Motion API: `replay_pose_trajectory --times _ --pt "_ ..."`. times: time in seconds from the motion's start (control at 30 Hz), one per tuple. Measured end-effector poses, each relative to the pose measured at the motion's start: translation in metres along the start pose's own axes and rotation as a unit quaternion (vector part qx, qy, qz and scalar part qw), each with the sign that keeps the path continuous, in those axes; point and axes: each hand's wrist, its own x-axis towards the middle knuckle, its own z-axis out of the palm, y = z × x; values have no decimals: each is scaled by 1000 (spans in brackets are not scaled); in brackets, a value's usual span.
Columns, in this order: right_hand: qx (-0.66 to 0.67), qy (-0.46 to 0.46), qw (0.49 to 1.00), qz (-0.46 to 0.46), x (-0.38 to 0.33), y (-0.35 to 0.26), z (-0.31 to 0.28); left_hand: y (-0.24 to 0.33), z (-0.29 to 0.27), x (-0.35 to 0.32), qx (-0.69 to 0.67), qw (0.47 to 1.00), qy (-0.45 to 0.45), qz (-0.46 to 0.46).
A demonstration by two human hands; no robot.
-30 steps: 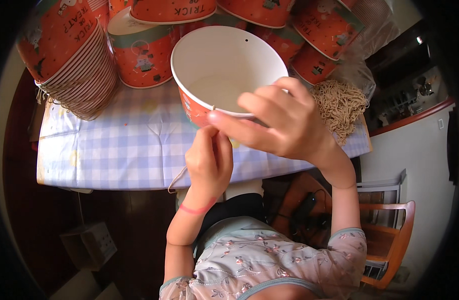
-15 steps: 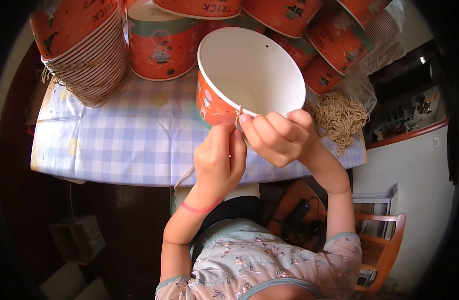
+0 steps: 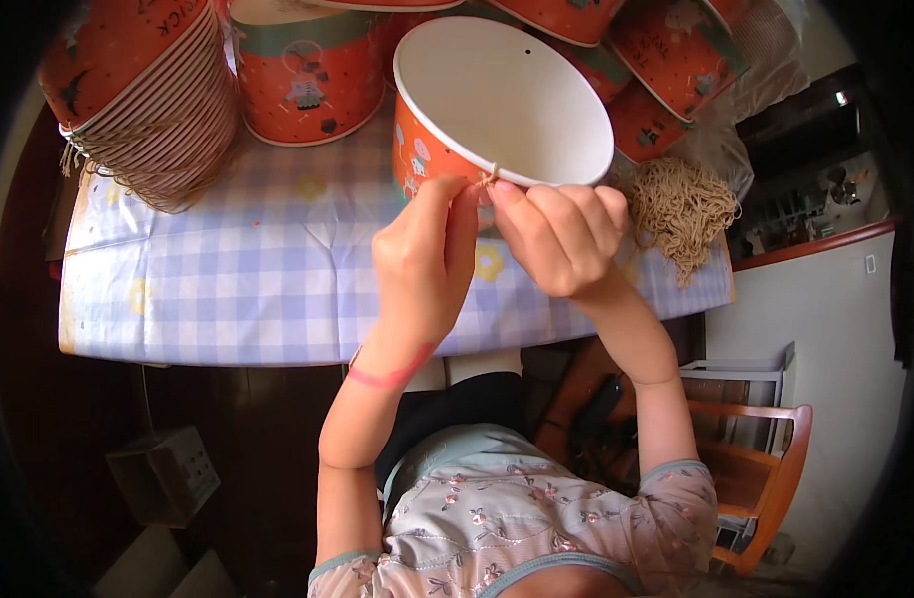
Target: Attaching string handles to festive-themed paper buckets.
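Note:
An orange paper bucket (image 3: pixel 507 105) with a white inside and printed figures is tilted so that its mouth faces me. A small dark hole shows near its far rim. At the near rim, a thin beige string (image 3: pixel 493 175) is looped or knotted. My left hand (image 3: pixel 427 254) pinches the string just under that rim, fingers closed. Beside it, my right hand (image 3: pixel 561 234) is closed too, thumb and index finger at the knot, its other fingers curled against the bucket's rim. The fingertips hide part of the string.
A tall nested stack of orange buckets (image 3: pixel 168 120) with strings hanging off it stands at the far left. Another bucket (image 3: pixel 305 85) and several more fill the back. A tangled heap of beige strings (image 3: pixel 681 211) lies right, on the checked tablecloth (image 3: pixel 248 289). A wooden chair (image 3: pixel 790 468) stands lower right.
Both hands have moved up the view, still at the near rim, and the left hand has turned more upright. The bucket's near rim has risen a little. The table things also sit slightly higher.

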Motion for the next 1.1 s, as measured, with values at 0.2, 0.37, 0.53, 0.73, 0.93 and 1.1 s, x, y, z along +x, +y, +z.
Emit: replay_pose_trajectory --times 0.2,0.37,0.53,0.73,0.93,1.1 --pt "30 -20 989 143 2 -13 7 -5 7 9 74 996 -8 44" --pt "99 24 966 238 0 -13 20 -9 10 22 113 989 -47 82" --pt "118 40 948 292 3 -14 22 -16 6 34 145 973 -108 141" --pt "149 52 922 354 5 -20 21 -18 -1 46 162 949 -173 206" --pt "151 50 910 384 3 -23 23 -29 3 48 131 942 -165 262" --pt "143 62 913 377 1 -22 28 -32 7 45 130 950 -146 243"
